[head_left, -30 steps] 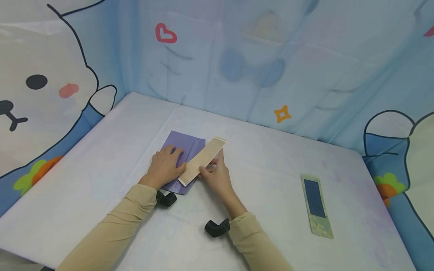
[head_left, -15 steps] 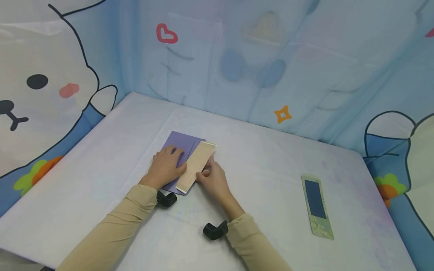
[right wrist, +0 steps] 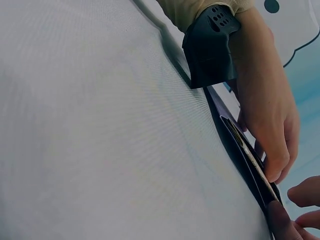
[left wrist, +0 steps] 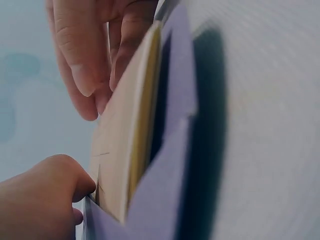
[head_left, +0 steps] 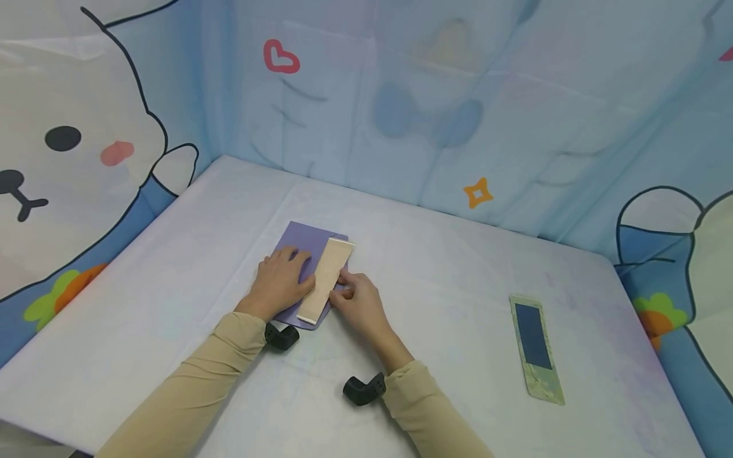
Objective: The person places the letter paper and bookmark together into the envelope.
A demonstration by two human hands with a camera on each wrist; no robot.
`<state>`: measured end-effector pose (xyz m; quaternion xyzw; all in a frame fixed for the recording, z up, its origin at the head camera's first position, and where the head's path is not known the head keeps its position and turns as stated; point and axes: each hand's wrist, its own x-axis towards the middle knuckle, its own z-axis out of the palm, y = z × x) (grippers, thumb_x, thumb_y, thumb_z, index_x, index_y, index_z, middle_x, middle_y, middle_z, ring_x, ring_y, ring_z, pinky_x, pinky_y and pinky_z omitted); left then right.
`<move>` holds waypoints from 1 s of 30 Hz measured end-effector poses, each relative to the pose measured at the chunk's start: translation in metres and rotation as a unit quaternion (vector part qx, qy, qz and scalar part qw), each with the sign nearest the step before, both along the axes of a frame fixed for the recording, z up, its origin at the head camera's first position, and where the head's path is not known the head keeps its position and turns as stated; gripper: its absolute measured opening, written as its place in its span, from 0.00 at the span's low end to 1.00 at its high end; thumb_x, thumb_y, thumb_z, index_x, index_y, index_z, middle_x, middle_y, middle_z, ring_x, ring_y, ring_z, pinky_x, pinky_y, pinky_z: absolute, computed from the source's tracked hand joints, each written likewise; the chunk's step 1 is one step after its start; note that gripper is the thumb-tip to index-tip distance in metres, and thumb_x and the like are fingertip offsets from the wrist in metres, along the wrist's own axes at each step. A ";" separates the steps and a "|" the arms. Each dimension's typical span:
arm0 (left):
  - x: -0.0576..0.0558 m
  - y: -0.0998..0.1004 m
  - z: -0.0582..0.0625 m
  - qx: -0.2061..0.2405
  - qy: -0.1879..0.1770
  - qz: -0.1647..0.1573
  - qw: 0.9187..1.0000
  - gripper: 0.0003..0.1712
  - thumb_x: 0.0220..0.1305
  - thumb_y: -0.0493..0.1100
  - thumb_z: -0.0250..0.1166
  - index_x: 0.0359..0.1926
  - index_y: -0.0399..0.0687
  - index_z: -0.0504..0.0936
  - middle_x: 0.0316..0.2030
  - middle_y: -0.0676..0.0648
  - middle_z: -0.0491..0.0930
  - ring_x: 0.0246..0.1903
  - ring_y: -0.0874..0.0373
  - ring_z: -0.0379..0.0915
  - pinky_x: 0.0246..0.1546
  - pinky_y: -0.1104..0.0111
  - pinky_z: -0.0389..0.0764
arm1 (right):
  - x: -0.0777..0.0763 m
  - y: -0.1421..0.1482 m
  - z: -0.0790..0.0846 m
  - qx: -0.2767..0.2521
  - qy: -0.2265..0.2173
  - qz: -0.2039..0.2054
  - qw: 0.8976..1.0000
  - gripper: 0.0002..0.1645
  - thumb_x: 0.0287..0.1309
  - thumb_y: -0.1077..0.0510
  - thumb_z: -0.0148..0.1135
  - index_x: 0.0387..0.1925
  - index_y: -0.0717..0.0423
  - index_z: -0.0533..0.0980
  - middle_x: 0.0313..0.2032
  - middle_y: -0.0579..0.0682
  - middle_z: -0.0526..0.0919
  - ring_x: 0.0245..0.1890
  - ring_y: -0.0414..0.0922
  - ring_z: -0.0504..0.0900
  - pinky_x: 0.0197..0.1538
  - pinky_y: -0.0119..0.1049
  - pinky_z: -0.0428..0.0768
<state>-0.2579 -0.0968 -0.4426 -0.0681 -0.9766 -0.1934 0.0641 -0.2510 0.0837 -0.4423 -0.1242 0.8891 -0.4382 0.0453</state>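
A purple paper envelope lies flat on the white table, its near edge facing me. Across its right half lies a flat beige strip with a wood-like grain. In the left wrist view the strip shows a yellowish side edge beside a raised purple edge of the envelope. My left hand rests on the envelope, fingers spread, thumb near the strip's left edge. At the strip's right edge, my right hand pinches it between thumb and fingers. The fingertips underneath are hidden.
To the right on the white tabletop lies a long green patterned card with a dark blue panel. Black camera mounts sit at both wrists. A blue cartoon-print curtain closes off the back and sides.
My right hand has moved slightly left, turning the strip more upright and laying it further over the envelope. My left hand and the envelope have stayed in place.
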 end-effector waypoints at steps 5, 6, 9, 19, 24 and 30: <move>0.000 -0.001 0.000 0.001 -0.008 0.001 1.000 0.30 0.63 0.54 0.54 0.63 0.45 0.71 0.63 0.36 0.67 0.65 0.40 0.60 0.60 0.39 0.61 | 0.001 0.000 0.001 0.018 -0.004 -0.002 1.000 0.28 0.56 0.57 0.60 0.60 0.58 0.73 0.53 0.53 0.78 0.42 0.45 0.82 0.44 0.37 0.80; -0.001 -0.001 0.000 0.001 -0.009 0.001 1.000 0.30 0.63 0.54 0.54 0.63 0.45 0.71 0.63 0.36 0.67 0.65 0.40 0.60 0.60 0.39 0.62 | 0.001 0.000 0.002 0.020 -0.003 -0.003 1.000 0.28 0.57 0.57 0.60 0.60 0.57 0.73 0.53 0.53 0.79 0.42 0.45 0.82 0.43 0.37 0.80; -0.001 0.000 0.000 0.003 -0.003 -0.001 1.000 0.30 0.63 0.54 0.54 0.63 0.46 0.72 0.62 0.37 0.68 0.64 0.40 0.61 0.59 0.39 0.62 | 0.002 0.000 0.004 0.013 -0.003 -0.009 1.000 0.29 0.57 0.57 0.58 0.61 0.56 0.72 0.55 0.51 0.80 0.44 0.45 0.82 0.43 0.38 0.80; 0.000 -0.001 0.001 0.002 0.001 -0.002 1.000 0.30 0.62 0.54 0.55 0.62 0.46 0.72 0.62 0.37 0.69 0.64 0.40 0.62 0.59 0.38 0.63 | -0.001 -0.001 0.010 -0.140 -0.106 0.016 0.984 0.41 0.65 0.55 0.54 0.73 0.57 0.48 0.63 0.61 0.71 0.60 0.54 0.74 0.61 0.47 0.73; 0.001 -0.001 0.003 0.001 -0.005 -0.002 1.000 0.30 0.63 0.54 0.55 0.63 0.47 0.72 0.62 0.38 0.68 0.64 0.40 0.62 0.59 0.38 0.61 | 0.000 -0.001 0.011 -0.225 -0.174 0.052 0.957 0.45 0.66 0.56 0.53 0.74 0.57 0.40 0.66 0.62 0.65 0.65 0.55 0.68 0.66 0.45 0.67; 0.002 0.002 -0.002 -0.003 0.000 -0.002 1.000 0.29 0.63 0.54 0.55 0.62 0.46 0.73 0.61 0.38 0.69 0.64 0.40 0.62 0.59 0.38 0.62 | -0.007 0.007 0.007 -0.299 -0.215 0.032 0.929 0.42 0.69 0.56 0.47 0.74 0.56 0.38 0.68 0.63 0.61 0.67 0.54 0.65 0.67 0.43 0.66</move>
